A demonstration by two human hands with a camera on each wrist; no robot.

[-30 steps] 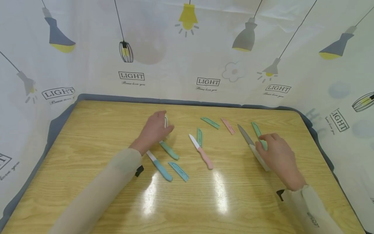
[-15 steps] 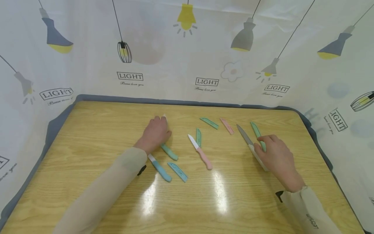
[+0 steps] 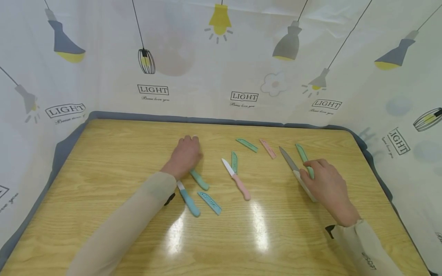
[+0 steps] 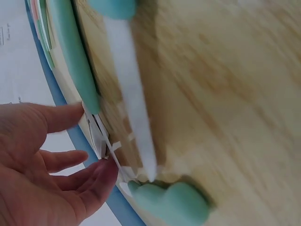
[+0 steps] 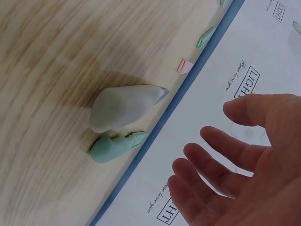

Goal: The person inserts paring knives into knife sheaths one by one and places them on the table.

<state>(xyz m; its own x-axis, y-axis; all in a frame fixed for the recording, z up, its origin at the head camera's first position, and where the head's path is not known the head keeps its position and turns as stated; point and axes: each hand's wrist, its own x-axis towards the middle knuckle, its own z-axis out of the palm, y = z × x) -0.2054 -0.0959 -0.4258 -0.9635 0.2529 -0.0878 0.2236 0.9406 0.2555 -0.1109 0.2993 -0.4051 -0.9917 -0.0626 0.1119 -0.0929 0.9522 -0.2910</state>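
My left hand [image 3: 186, 155] is low over the table, left of the middle. In the left wrist view, thumb and fingertips of that hand [image 4: 61, 160] hold a white blade cover [image 4: 96, 134] by its ends; the head view hides most of it. Close by lie a green-handled knife [image 3: 200, 180], a blue-handled knife [image 3: 190, 201] with a white blade, and another green handle [image 4: 169, 202]. My right hand [image 3: 326, 184] hovers, fingers loosely bent and holding nothing, over a white-handled knife [image 3: 304, 186] and a green-handled knife in its cover [image 3: 302, 153].
A pink-handled knife [image 3: 241, 186] lies mid-table beside a green blade cover [image 3: 234, 163]. Farther back are another green cover [image 3: 247, 145] and a pink cover [image 3: 268, 148]. A blue cover [image 3: 209, 203] lies nearer. Printed cloth [image 3: 207, 103] stands behind the table.
My left hand has lowered slightly toward the table with the white blade cover, which showed beside the fingers earlier. My right hand has stayed nearly still.
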